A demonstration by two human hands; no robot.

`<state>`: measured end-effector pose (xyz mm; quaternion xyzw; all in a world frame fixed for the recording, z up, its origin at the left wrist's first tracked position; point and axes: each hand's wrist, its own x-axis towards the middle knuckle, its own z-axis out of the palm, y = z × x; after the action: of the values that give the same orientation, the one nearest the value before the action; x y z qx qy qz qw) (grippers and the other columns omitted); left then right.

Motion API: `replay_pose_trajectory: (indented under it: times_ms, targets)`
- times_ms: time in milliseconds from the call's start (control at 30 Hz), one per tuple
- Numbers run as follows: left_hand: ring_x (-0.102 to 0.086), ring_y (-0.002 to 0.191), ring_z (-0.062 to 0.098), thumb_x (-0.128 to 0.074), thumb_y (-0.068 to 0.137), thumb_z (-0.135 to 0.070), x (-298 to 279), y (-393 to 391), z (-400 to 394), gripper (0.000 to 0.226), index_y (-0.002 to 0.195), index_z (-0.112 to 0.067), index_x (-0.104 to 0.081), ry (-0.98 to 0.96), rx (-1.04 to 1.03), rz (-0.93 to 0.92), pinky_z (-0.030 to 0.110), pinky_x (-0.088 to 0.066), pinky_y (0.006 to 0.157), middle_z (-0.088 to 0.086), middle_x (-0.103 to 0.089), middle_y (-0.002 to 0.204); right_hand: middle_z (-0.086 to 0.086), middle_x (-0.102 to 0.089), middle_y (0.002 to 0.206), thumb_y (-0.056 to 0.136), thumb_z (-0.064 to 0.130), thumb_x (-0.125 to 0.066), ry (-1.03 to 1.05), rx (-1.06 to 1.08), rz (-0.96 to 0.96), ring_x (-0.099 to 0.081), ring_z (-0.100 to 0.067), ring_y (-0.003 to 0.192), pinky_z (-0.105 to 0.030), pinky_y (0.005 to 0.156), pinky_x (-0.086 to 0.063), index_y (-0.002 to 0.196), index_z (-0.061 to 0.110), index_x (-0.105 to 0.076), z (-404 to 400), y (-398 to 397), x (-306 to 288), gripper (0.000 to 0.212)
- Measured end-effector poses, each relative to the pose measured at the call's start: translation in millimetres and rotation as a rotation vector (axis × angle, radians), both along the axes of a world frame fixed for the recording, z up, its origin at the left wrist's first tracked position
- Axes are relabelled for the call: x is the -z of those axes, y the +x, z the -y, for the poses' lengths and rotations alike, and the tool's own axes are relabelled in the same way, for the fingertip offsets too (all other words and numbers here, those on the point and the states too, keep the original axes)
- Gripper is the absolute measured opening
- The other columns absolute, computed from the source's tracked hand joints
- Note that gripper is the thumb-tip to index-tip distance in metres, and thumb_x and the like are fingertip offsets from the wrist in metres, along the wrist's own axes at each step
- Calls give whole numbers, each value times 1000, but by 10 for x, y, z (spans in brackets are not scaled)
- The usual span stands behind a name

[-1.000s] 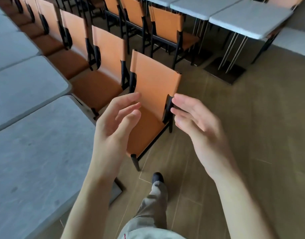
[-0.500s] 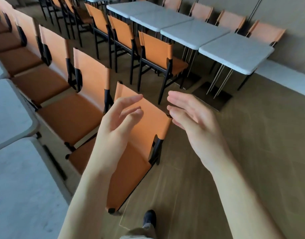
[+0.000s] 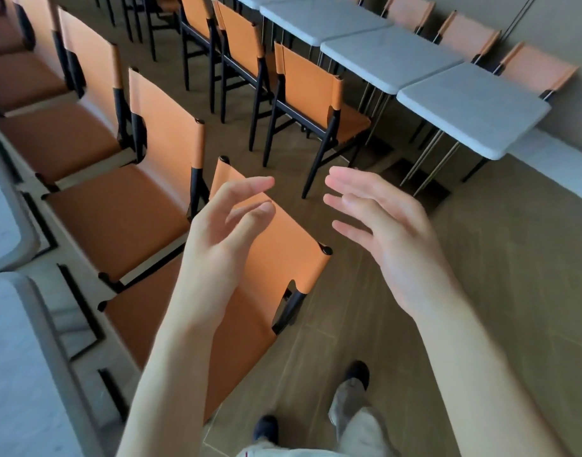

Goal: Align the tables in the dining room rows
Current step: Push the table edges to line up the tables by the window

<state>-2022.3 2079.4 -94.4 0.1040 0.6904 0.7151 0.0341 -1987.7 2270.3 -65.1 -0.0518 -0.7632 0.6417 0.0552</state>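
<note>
Brown wood-look plank flooring runs between two rows of furniture in the head view. Along the right wall we count three grey square-topped tables set edge to edge, with more cut off at the top. At the left edge, two more grey tabletops show in part, blurred. On the left we count four orange leather-look chairs with black frames in a line, the nearest chair just below our hands. Facing the right-hand tables stand three more orange chairs. Our left hand and right hand hover apart above that chair, fingers loosely spread, holding nothing. Two dark shoes show below.
</note>
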Motion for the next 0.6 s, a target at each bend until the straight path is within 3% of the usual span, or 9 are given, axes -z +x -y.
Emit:
replay_pose_trajectory:
  times_ms: [233,333,500,600]
  targets:
    - [-65,117,11,-58,91,-34,23,-412,-568,28,116,-31,-70,-28,-123,-2,51,-46,108,-16,-70,114,18,-60,139,100,29,-59,156,-217,9,-56,3,127,-36,107,-51,140,36,-57,-585,-697,-38,40]
    - [-64,117,8,-57,92,-32,-22,-627,-965,31,121,-28,-68,-24,-177,-41,47,-47,108,-15,-69,120,20,-54,145,98,37,-60,225,-319,9,-53,10,127,-34,109,-48,144,43,-51,-909,-993,-63,47]
    - [-61,121,2,-54,91,-31,-67,-1012,-1771,41,132,-27,-62,-20,-222,-66,36,-49,107,-18,-64,130,17,-55,145,99,33,-60,173,-360,-23,-54,7,127,-36,111,-47,145,39,-51,-1678,-1378,-110,46]
    - [-59,123,-1,-54,91,-30,-79,-1276,-2243,43,134,-31,-61,-25,-247,-66,38,-46,110,-24,-63,131,16,-58,142,97,33,-60,141,-353,-50,-54,4,129,-38,111,-47,143,35,-54,-2167,-1618,-148,46]
